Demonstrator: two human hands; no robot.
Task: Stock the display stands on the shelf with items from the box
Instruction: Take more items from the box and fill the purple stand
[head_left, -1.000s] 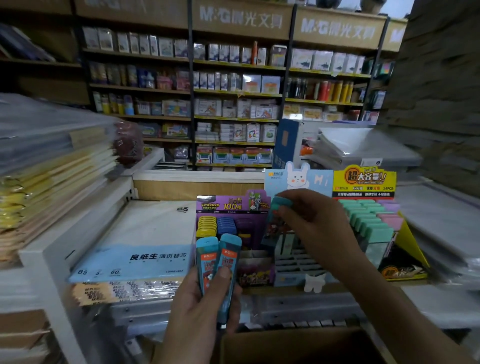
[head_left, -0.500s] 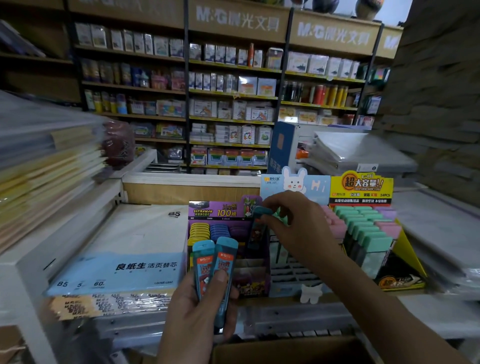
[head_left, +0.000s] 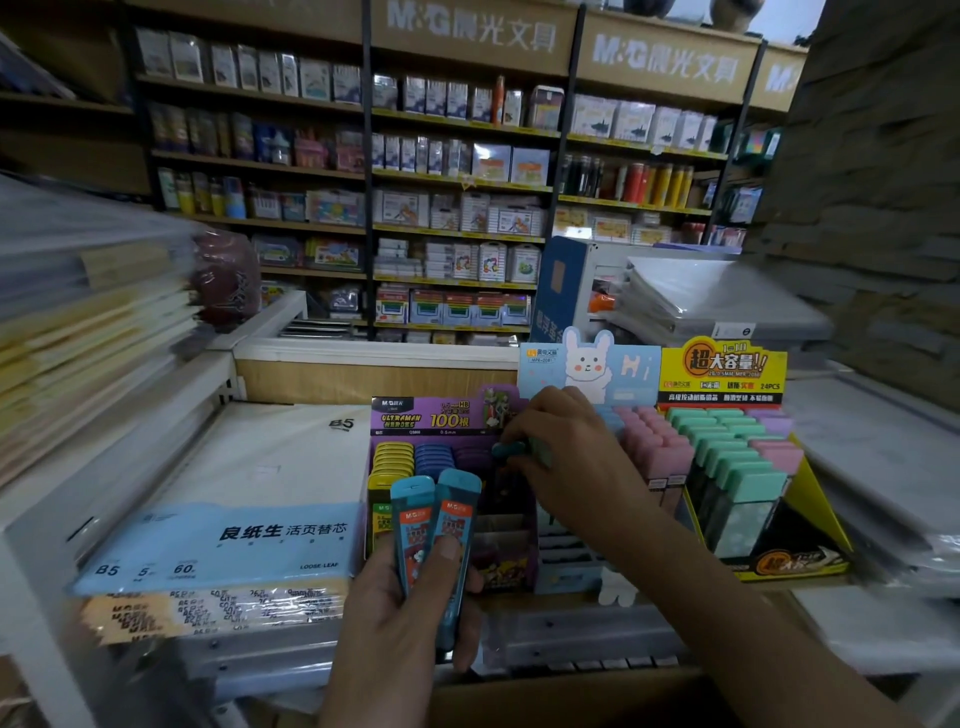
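Note:
My left hand (head_left: 400, 618) grips two teal lead cases (head_left: 434, 525) upright, in front of the purple display stand (head_left: 447, 415). That stand holds rows of yellow, blue and purple cases. My right hand (head_left: 563, 457) pinches another teal lead case (head_left: 511, 449) over the purple stand's right column, next to the light blue rabbit stand (head_left: 587, 369). A yellow display stand (head_left: 724, 371) with green and pink cases sits at the right. The cardboard box (head_left: 561, 696) lies below the shelf edge.
B5 loose-leaf paper packs (head_left: 223, 540) lie on the shelf to the left. Stacked notebooks (head_left: 78, 322) fill the far left, wrapped stacks (head_left: 717, 301) the right. Stocked store shelving (head_left: 457, 197) stands behind.
My right hand has moved left and down with the teal case, from the rabbit stand toward the purple stand. My left hand keeps the two cases in about the same place.

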